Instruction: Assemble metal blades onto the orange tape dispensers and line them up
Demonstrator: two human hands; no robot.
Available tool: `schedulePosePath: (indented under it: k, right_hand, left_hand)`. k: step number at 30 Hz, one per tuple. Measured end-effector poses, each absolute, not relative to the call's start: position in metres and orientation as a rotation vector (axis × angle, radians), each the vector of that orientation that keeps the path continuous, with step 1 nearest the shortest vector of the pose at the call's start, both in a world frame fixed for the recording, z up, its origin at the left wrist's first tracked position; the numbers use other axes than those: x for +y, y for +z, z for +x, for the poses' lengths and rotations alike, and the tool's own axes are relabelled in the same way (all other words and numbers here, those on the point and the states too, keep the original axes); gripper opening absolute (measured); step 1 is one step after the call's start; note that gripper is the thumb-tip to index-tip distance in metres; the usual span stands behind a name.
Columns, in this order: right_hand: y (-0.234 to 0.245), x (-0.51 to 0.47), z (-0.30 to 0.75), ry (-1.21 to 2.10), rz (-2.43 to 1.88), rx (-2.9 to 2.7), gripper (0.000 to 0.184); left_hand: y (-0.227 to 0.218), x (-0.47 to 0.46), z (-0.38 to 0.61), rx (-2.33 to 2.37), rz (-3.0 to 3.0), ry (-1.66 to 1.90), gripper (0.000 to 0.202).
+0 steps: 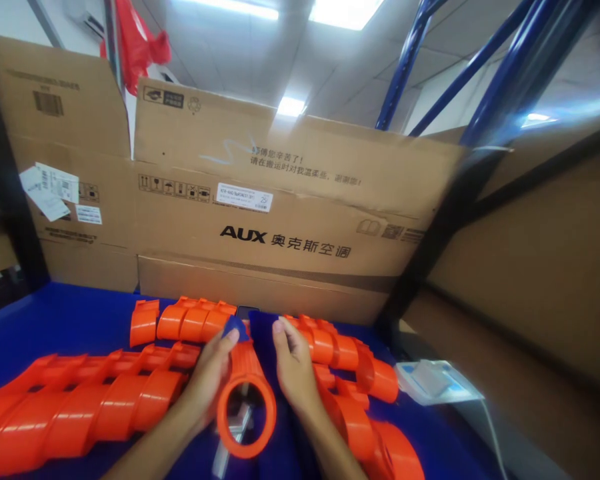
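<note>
Part of glossy orange plastic with a round ring end (pixel 246 365) sits above the blue cloth-covered table (pixel 90 310), ring toward the wearer. Left hand (pixel 211 375) is clamped on its far end, thumb against a small blue piece (pixel 235 326). Right hand (pixel 295 368), just beside, pinches a dark blue fabric-like strip (pixel 264 341); cannot tell whether the blues join. Curved orange plastic pieces (pixel 115 405) lie in rows either side.

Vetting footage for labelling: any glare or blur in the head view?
Head view: ceiling light blown out white; streaky flare at upper right; shiny highlights on the orange parts; on the cardboard, AUX lettering readable, smallest print smeared.
</note>
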State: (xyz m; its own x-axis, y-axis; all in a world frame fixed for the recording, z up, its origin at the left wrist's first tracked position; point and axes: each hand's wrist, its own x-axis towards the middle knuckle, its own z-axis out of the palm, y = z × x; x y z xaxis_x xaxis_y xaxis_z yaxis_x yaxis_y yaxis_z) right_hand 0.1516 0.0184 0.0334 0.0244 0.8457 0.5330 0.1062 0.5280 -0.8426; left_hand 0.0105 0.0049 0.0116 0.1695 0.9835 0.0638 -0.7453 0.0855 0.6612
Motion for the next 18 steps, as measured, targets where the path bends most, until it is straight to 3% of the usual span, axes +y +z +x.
schedulePosePath:
  k: [8, 12, 18]
  right_hand:
    - [0.034, 0.006, 0.159, 0.717, -0.823, -1.683, 0.033]
    - [0.033, 0.007, 0.168, 0.829, -0.815, -1.631, 0.042]
    - [0.041, 0.007, 0.186, 0.797, -0.844, -1.567, 0.039]
  left_hand:
    - [0.015, 0.000, 0.013, 0.392, 0.682, 1.373, 0.042]
    - [0.014, 0.000, 0.011, 0.389, 0.705, 1.417, 0.043]
    - [0.014, -0.001, 0.011, 0.476, 0.733, 1.562, 0.048]
